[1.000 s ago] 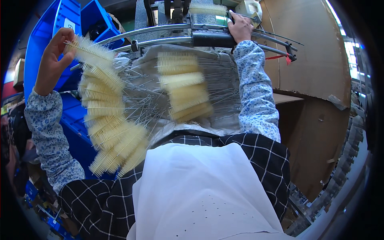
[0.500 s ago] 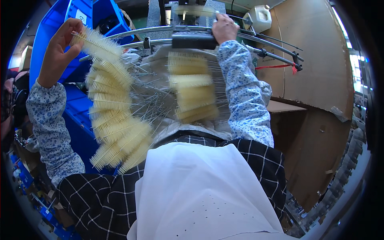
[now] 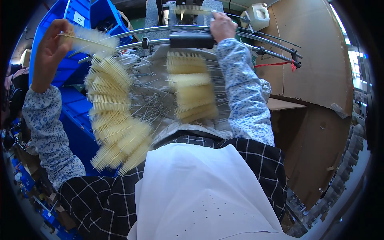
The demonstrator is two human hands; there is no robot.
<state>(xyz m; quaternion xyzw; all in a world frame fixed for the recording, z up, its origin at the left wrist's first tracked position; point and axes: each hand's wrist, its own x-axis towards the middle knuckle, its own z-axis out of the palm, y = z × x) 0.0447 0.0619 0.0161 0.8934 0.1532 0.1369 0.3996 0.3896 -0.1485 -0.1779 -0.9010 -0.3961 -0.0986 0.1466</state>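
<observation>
My left hand point(image 3: 51, 52), raised at the far left, pinches a bottle brush point(image 3: 94, 43) by its bristled end. Cream bristles surround its twisted wire, and the bare stem points right toward the rails. My right hand point(image 3: 223, 28) is closed at the right end of another brush point(image 3: 191, 9), which lies across the top of the machine behind the black roller point(image 3: 192, 40). Its fingertips are partly hidden. Below the left hand, a fanned row of brushes point(image 3: 110, 106) runs down toward my lap. A second stack of brushes point(image 3: 192, 86) lies centrally, slightly blurred.
Two metal rails point(image 3: 156, 42) cross in front of me; a red ribbon point(image 3: 276, 65) hangs at their right end. Blue bins point(image 3: 76, 108) stand left. Cardboard point(image 3: 314, 60) rises on the right, beside a white jug point(image 3: 258, 17). Grey sheeting point(image 3: 156, 60) lies under the brushes.
My left hand has moved left, drawing its brush away from the row, and the brush now lies flatter with its stem showing. My right hand has shifted slightly left and up.
</observation>
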